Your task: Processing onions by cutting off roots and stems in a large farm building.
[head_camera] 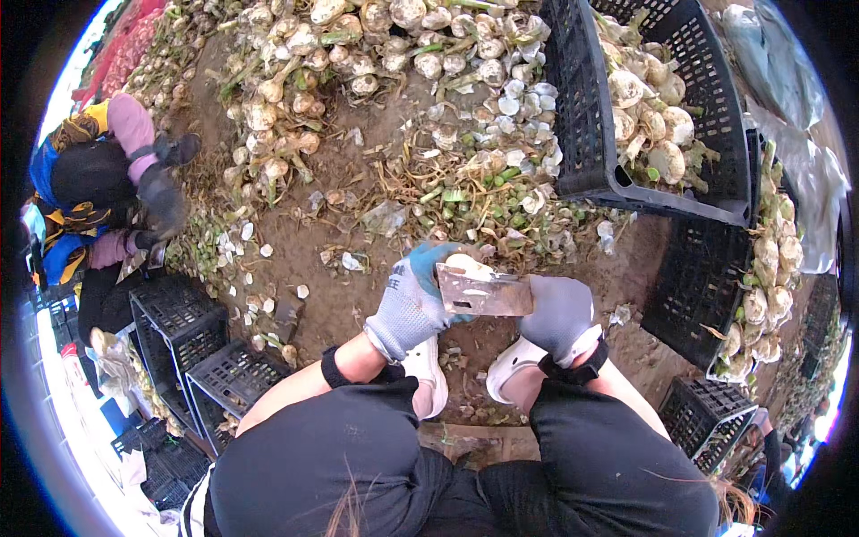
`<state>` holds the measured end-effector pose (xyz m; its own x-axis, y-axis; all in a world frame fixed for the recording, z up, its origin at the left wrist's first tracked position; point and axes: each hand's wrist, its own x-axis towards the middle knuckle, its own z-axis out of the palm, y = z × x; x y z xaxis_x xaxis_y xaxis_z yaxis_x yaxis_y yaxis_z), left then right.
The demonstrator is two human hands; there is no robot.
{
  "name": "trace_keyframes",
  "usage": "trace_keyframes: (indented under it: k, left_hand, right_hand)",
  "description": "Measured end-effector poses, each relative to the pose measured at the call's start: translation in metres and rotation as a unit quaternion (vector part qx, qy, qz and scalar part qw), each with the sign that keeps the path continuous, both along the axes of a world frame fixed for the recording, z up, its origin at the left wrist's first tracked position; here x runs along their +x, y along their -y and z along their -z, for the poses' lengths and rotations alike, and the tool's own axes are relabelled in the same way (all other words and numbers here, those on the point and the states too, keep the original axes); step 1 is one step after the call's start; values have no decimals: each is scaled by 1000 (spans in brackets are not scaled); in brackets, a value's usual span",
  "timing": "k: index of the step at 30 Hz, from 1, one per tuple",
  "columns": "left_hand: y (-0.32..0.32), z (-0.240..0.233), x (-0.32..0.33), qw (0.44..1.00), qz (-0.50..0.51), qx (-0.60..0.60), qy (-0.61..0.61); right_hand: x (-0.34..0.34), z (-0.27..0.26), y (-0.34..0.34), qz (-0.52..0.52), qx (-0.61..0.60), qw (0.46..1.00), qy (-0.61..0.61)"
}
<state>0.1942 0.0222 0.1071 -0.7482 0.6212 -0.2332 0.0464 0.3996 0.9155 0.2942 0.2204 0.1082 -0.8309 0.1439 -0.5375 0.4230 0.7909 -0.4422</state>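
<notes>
My left hand [415, 295], in a grey knit glove with blue coating, is closed around a pale garlic bulb [468, 266] in front of my knees. In a grey glove too, my right hand [557, 315] grips a wide, dirty metal blade [484, 293]; its handle is hidden. The blade lies across the near side of the bulb and covers part of it and some fingers of my left hand. Beyond my hands, cut stems, roots and papery skins [470, 194] cover the soil. A heap of garlic bulbs with stems [362, 40] lies farther off.
A black plastic crate [584, 121] holding garlic stands at the upper right, with another filled crate [698, 288] beside it. Black crates [181, 315] stand at the left. A co-worker [94, 168] sits at the far left, near red mesh sacks [131, 47].
</notes>
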Motion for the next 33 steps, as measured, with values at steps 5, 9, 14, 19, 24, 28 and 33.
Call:
trace_keyframes:
  k: [5,9,14,19,24,28,33]
  left_hand:
    - [3,6,2,995,13,-93,21]
    - [1,-9,-2,993,11,-108,49]
    - [-1,-31,-18,985,-7,23,172]
    - [-6,-23,-27,957,11,96,272]
    - [4,-11,-29,970,12,114,216]
    - [11,-3,-23,950,-67,126,278]
    - [8,-3,-16,868,-141,161,448]
  right_hand:
    - [4,14,-1,5,-38,999,-14]
    - [10,31,-12,-21,-79,995,-54]
    - [20,37,-48,26,110,993,-42]
    - [17,21,-30,51,-53,994,-79]
    - [-6,8,-18,165,-166,972,-22]
    - [-17,-10,-25,283,-348,891,67]
    - [-10,-14,-23,305,-502,807,-64]
